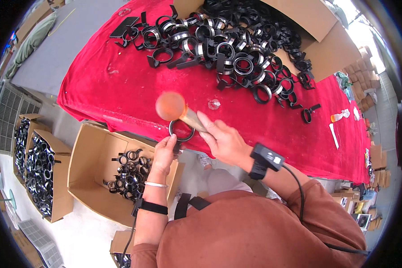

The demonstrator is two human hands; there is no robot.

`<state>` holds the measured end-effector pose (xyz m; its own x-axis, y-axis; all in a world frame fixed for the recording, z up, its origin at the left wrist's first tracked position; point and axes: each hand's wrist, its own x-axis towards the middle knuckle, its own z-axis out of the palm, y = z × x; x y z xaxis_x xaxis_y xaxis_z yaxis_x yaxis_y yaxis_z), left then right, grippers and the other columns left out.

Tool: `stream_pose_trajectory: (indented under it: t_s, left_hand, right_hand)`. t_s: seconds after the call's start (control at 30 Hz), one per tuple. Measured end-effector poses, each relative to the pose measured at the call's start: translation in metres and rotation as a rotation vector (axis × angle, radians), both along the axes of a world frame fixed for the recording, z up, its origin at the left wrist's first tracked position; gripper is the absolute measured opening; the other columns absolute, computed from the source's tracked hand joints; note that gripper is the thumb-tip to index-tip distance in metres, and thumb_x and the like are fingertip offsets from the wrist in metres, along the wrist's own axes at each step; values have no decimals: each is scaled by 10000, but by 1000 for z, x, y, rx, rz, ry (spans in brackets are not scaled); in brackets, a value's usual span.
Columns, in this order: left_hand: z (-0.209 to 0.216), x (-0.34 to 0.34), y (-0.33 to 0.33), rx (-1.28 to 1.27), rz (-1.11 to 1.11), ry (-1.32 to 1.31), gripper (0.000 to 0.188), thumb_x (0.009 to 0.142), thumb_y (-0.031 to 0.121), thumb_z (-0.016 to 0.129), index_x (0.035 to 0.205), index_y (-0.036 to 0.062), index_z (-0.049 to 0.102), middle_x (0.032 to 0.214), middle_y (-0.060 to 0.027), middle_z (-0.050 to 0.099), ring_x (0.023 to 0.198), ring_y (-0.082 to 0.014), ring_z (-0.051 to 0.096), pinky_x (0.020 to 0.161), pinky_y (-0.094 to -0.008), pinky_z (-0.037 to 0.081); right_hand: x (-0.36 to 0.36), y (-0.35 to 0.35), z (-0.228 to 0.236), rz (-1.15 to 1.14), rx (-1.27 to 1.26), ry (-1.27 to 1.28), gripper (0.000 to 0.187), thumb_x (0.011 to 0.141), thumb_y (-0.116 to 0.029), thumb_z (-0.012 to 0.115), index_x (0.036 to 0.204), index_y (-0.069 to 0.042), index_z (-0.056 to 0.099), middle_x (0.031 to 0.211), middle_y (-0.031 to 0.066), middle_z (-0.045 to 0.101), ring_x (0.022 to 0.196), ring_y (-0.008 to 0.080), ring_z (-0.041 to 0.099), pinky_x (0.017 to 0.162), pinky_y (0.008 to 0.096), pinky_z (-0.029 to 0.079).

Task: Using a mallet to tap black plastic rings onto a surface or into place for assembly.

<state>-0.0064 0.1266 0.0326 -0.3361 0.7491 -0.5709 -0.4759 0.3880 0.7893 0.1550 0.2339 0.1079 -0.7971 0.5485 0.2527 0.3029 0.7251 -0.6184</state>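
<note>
My right hand [228,144] is closed around the wooden handle of a mallet [170,106]. Its round orange head is slightly blurred and hovers just above and left of a black ring with a short tab handle [192,136]. That ring is gripped by my left hand [166,154] at the near edge of the red-covered table. Whether mallet and ring touch, I cannot tell. Across the far side of the table spreads a big pile of similar black rings [243,66], several with silver inner bands.
Below the table at left, an open cardboard box [87,163] contains more rings. Further left stand other boxes [60,187] full of them. A large carton [344,49] lies behind the pile. At the table's right are a small orange-capped bottle [339,116] and a white strip [334,136].
</note>
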Motion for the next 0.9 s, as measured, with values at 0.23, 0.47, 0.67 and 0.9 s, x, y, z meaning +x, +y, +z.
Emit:
stream_pose_trajectory:
  t_s: [0.23, 0.47, 0.67, 0.9]
  left_hand:
    - [-7, 2, 1, -1, 107, -46, 317, 898, 376, 556, 920, 59, 559, 741, -59, 647, 613, -113, 564, 535, -239, 417]
    - [-7, 7, 8, 30, 131, -24, 339, 888, 380, 570, 901, 43, 542, 742, -83, 653, 586, -120, 554, 533, -249, 427]
    - [-14, 5, 11, 32, 149, -17, 360, 885, 394, 573, 925, 42, 512, 757, -90, 649, 604, -120, 555, 545, -246, 430]
    - [-12, 5, 8, 27, 127, -14, 370, 885, 410, 567, 936, 50, 494, 744, -74, 646, 621, -114, 559, 566, -242, 425]
  right_hand:
    - [10, 14, 2, -91, -129, -83, 505, 876, -126, 542, 1350, -56, 382, 900, 235, 591, 736, 398, 601, 636, 429, 477]
    - [49, -24, -20, -178, -96, -14, 544, 873, -106, 545, 1378, -57, 347, 867, 237, 576, 790, 397, 596, 721, 423, 483]
    - [70, -32, -15, -197, -170, 67, 533, 863, -61, 553, 1360, -17, 366, 911, 248, 593, 780, 357, 622, 706, 400, 491]
    - [62, -44, 2, -102, 74, 286, 546, 848, -59, 577, 1358, -35, 386, 890, 193, 576, 705, 293, 615, 640, 333, 499]
